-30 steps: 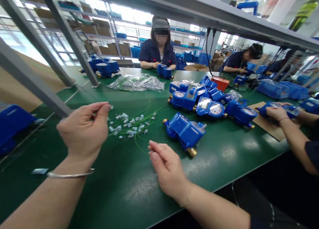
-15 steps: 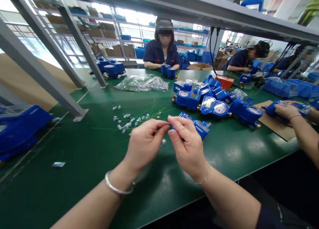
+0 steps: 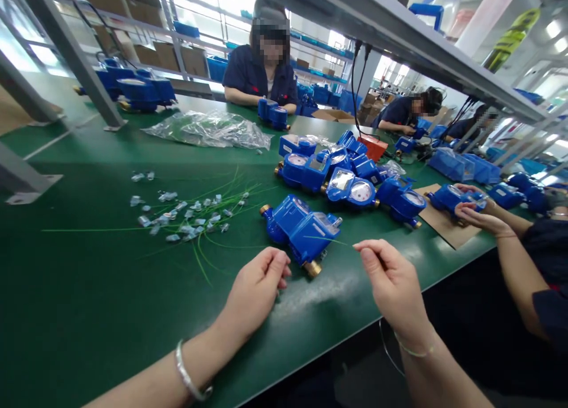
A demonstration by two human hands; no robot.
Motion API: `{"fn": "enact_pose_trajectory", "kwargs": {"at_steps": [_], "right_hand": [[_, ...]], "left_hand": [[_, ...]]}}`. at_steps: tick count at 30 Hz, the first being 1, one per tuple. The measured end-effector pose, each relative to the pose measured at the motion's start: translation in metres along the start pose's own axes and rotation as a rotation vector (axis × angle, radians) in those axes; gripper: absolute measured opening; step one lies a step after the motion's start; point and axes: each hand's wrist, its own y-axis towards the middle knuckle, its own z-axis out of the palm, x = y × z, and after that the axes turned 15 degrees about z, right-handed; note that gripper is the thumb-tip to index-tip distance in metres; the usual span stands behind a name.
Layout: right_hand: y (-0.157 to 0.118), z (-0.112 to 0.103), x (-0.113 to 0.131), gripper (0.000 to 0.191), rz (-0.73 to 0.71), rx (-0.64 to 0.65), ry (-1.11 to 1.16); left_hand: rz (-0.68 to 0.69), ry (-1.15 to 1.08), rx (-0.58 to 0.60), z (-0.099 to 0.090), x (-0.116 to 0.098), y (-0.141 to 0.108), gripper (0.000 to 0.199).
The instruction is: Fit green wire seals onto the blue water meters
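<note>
A thin green wire [image 3: 326,239] runs leftward from the pinched fingertips of my right hand [image 3: 393,278], passing in front of a blue meter [image 3: 302,227] with brass ends. My left hand [image 3: 260,287] is closed, thumb against the fingers, just below and left of that meter; what it holds, if anything, is hidden. Left of the meter, several small clear tags [image 3: 189,219] with long green wires lie scattered on the green table [image 3: 89,313].
Behind the near meter is a pile of blue meters [image 3: 339,171]. A crumpled plastic bag [image 3: 213,129] lies farther back. At the right, another person's hands hold a meter [image 3: 452,198] over cardboard [image 3: 448,229]. A metal post [image 3: 75,53] stands at the left.
My hands have moved apart, the right one to the right with the wire. The near meter, partly hidden before, now shows fully. The view has shifted and tilted.
</note>
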Motion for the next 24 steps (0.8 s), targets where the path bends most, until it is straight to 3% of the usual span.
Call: {"fn": "enact_pose_trajectory", "kwargs": {"at_steps": [4, 7, 24], "right_hand": [[0.005, -0.004, 0.0, 0.015, -0.257, -0.021, -0.36], [0.011, -0.002, 0.001, 0.015, -0.347, -0.049, -0.492], [0.034, 0.003, 0.014, 0.013, -0.364, 0.1, -0.675]], "left_hand": [[-0.066, -0.041, 0.041, 0.008, 0.02, 0.006, 0.035], [-0.05, -0.065, 0.062, 0.017, 0.026, 0.009, 0.033], [0.026, -0.104, 0.086, 0.015, 0.038, 0.012, 0.027]]}}
